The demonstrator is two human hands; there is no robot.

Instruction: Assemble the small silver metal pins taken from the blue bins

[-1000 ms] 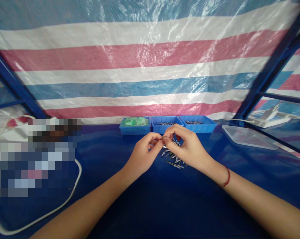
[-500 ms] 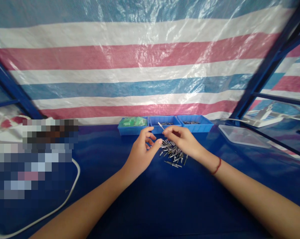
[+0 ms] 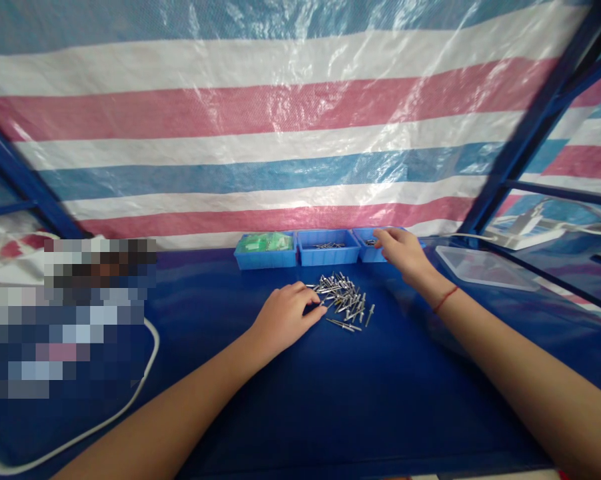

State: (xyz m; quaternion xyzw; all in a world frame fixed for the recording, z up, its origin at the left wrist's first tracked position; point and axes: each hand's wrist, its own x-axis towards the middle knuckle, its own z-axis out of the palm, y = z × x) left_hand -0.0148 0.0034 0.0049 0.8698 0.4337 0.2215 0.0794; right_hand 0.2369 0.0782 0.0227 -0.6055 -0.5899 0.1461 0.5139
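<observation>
My left hand (image 3: 284,317) lies palm down on the blue table (image 3: 330,400). Its fingers are loosely bent and apart, and the thumb tip touches the left edge of a pile of small metal pins (image 3: 344,300). My right hand (image 3: 403,252), with a red string round the wrist, reaches over the right blue bin (image 3: 364,236) at the back. Its fingers are bent together above the bin, and what they hold is hidden. The middle blue bin (image 3: 329,248) has a few pins in it. The left blue bin (image 3: 265,251) holds green pieces.
A striped plastic tarp (image 3: 280,133) hangs behind the bins. A clear plastic lid (image 3: 475,267) lies at the right by a blue frame post (image 3: 520,127). A white cable (image 3: 130,393) curves across the table's left side beside a blurred patch.
My hands have come apart. The right hand carried a pin back and to the right, over the right bin. The left hand dropped to the table at the pile's edge.
</observation>
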